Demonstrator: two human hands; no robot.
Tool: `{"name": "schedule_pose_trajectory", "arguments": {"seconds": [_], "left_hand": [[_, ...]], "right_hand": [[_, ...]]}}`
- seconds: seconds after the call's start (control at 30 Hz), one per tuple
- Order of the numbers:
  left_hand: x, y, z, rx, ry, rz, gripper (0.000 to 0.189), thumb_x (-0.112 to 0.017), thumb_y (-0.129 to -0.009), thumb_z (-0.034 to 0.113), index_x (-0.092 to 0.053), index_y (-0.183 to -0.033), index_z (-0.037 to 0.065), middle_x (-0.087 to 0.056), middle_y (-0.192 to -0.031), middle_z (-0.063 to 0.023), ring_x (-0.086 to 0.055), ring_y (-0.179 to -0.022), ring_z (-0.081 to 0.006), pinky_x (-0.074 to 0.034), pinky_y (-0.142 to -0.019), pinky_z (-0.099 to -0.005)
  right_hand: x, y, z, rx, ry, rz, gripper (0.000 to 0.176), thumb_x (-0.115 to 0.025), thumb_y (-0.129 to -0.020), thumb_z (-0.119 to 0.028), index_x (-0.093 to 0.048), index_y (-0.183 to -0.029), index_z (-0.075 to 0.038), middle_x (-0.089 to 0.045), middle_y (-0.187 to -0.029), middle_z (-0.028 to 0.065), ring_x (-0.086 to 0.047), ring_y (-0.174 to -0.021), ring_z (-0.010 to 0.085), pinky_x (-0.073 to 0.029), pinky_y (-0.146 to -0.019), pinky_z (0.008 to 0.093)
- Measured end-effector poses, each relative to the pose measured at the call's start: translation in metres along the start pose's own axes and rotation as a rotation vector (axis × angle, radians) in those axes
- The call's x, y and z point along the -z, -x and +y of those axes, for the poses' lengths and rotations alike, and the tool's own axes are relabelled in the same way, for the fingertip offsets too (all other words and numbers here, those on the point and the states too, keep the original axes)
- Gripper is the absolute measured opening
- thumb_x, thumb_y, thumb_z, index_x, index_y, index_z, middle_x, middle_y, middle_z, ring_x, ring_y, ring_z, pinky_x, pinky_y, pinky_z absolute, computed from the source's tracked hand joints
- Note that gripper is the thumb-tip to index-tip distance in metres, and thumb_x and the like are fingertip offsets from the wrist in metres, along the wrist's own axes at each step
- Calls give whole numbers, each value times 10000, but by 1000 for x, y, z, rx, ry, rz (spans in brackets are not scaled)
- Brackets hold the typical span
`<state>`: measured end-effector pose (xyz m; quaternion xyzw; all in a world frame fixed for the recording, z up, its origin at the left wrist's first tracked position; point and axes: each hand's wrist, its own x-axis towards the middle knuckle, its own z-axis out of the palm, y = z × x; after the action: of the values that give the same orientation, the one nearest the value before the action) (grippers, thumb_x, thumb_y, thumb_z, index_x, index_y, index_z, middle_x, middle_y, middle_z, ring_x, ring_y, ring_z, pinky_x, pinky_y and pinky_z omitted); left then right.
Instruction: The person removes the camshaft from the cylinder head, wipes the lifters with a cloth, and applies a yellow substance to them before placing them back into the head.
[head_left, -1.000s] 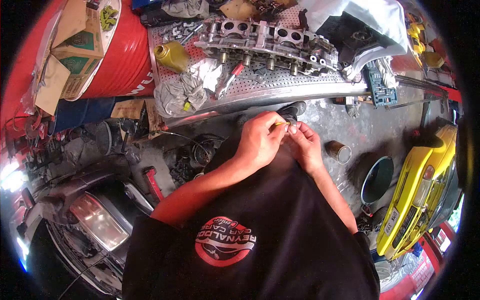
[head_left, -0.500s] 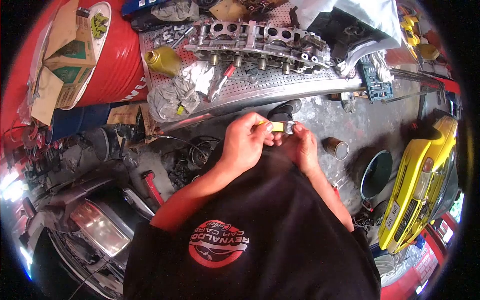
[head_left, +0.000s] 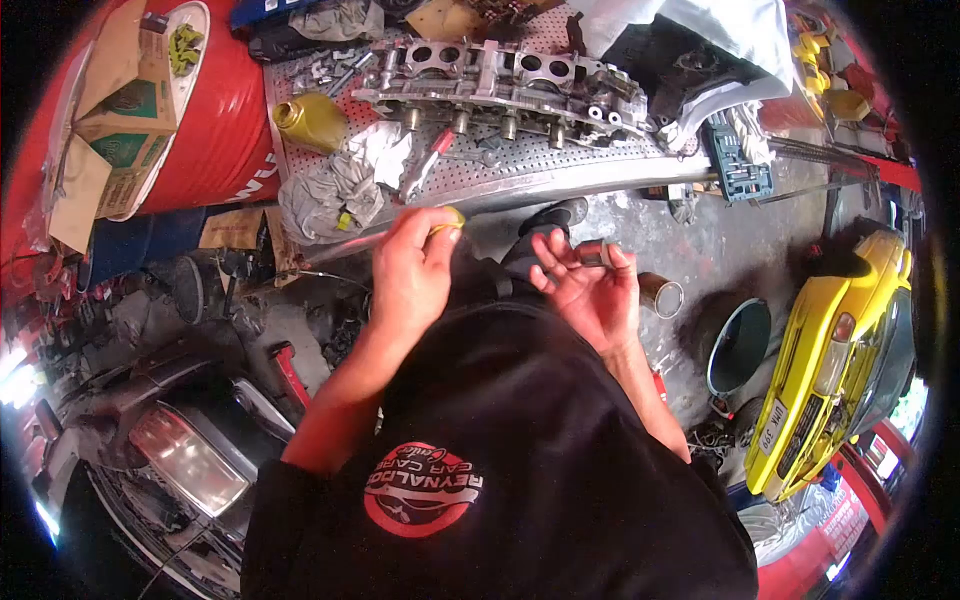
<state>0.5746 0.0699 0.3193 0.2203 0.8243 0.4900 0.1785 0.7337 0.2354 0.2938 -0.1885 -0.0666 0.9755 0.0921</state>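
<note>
My left hand (head_left: 412,272) is raised with its fingers curled, pinching a small yellow strip (head_left: 455,217) of which only an edge shows at the fingertips. Its material is not clear. To the right, my right hand (head_left: 598,305) is turned palm up, gripping a short grey metal cylinder (head_left: 594,256) between thumb and forefinger while the other fingers spread loosely. Both hands are apart, in front of my black shirt (head_left: 560,450). Beyond them, an engine cylinder head (head_left: 500,90) lies on a perforated metal bench (head_left: 560,165).
On the bench are a yellow bottle (head_left: 312,123), crumpled rags (head_left: 330,195), a red-handled tool (head_left: 428,163) and a teal tool case (head_left: 740,160). A red drum (head_left: 225,110) stands left. A can (head_left: 662,296), a round black pan (head_left: 740,345) and a yellow car front (head_left: 830,360) are at right.
My left hand has moved left with the yellow strip, away from the metal cylinder that both hands met at. My right hand has turned palm up, still holding the cylinder.
</note>
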Motion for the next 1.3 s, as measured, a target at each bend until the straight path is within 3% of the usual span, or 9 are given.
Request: {"name": "schedule_pose_trajectory", "arguments": {"seconds": [0.07, 0.33, 0.43, 0.5, 0.7, 0.9, 1.03, 1.2, 1.3], "left_hand": [[10, 0, 1, -134, -160, -64, 156, -656, -787, -42, -600, -928, -10, -589, -917, -127, -611, -867, -256, -498, -778, -327], [18, -8, -28, -441, -118, 152, 222, -442, -709, -178, -549, -797, -5, -582, -810, -102, -575, -782, -216, -473, -707, -295], [8, 11, -5, 31, 364, -161, 136, -499, -820, -87, -564, -898, 3, -608, -795, -44, -576, -763, -117, -475, -706, -267], [-2, 18, 12, 91, 590, -305, 113, -543, -872, -2, -558, -984, 3, -615, -826, -30, -579, -786, -84, -471, -712, -248], [-15, 18, 36, -186, 324, -393, 298, -687, -804, -4, -559, -1073, 18, -586, -915, -21, -552, -797, -71, -442, -716, -217], [-11, 16, 39, 0, 865, -461, 436, -609, -801, -75, -492, -1208, 23, -547, -976, -25, -559, -900, -104, -461, -771, -240], [-7, 16, 40, 49, 601, -468, 385, -511, -840, -132, -484, -1195, 15, -577, -998, -46, -576, -933, -113, -483, -799, -259], [-20, 21, 37, -87, 402, -336, 89, -598, -867, -67, -631, -928, -13, -661, -893, -62, -604, -720, -108, -507, -660, -239], [-21, 21, 36, -204, 433, -309, 122, -624, -830, -85, -643, -909, 6, -662, -877, -56, -597, -765, -131, -497, -699, -258]], "right_hand": [[-2, 1, 1, -22, -38, -8, 353, -519, -888, -405, -699, -937, -104, -621, -1175, 116, -504, -1211, 304, -401, -997, 449], [-8, 4, 4, 77, 225, 72, 229, -587, -907, -261, -592, -1043, -77, -611, -1104, 133, -616, -979, 263, -476, -870, 386], [-12, 4, 7, 118, 405, 25, 163, -634, -899, -184, -564, -1009, -86, -574, -1185, 136, -605, -965, 234, -474, -855, 372], [-16, 3, 12, 143, 527, -17, 150, -638, -898, -171, -565, -1002, -90, -559, -1208, 137, -598, -974, 231, -472, -855, 370], [-17, 10, 15, 162, 614, 21, 163, -674, -877, -153, -588, -972, -52, -570, -1178, 117, -568, -1009, 190, -439, -911, 342], [-20, 11, 10, 102, 536, 39, 165, -660, -884, -143, -588, -983, -33, -599, -1156, 117, -587, -989, 185, -465, -876, 340], [-10, 14, 9, 80, 529, 28, 162, -646, -894, -133, -592, -1008, -31, -602, -1164, 110, -593, -981, 178, -471, -869, 342], [-5, 12, 12, 103, 613, 7, 163, -627, -907, -126, -592, -1026, -21, -614, -1139, 100, -600, -957, 174, -474, -865, 332], [-3, 10, 11, 63, 589, -49, 166, -619, -913, -130, -589, -1029, -16, -621, -1106, 86, -601, -954, 172, -472, -871, 330]]}}
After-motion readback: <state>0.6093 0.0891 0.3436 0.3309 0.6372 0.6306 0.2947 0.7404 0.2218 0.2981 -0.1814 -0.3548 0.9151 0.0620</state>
